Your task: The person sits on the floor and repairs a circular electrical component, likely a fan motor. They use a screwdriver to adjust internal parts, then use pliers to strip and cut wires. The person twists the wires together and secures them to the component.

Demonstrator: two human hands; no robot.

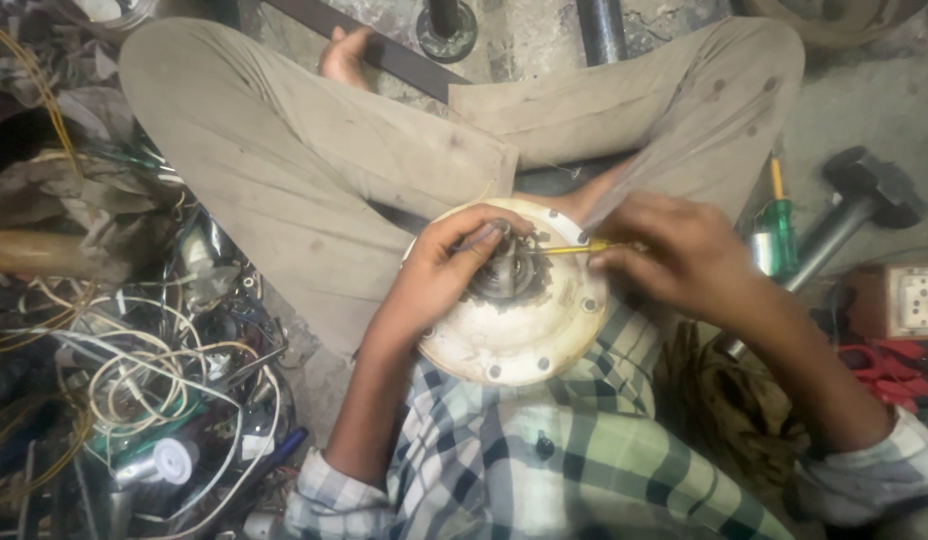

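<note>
A round cream-coloured motor cover (pixel 514 345) rests in my lap, with a dark metal hub (pixel 506 272) at its centre. My left hand (pixel 446 265) lies over the cover's left side, fingertips pinched on the top of the hub. My right hand (pixel 679 255) grips a thin yellow-handled tool (pixel 574 248), its tip pointing left into the hub. My crossed legs in beige trousers (pixel 314 160) lie beyond the cover.
A tangle of wires and scrap parts (pixel 154 370) fills the floor at left. At right lie a green-handled screwdriver (pixel 779 235), a black hammer (pixel 864 200), a socket box (pixel 909 300) and red-handled pliers (pixel 884 365). Metal pipes (pixel 602 30) lie at the top.
</note>
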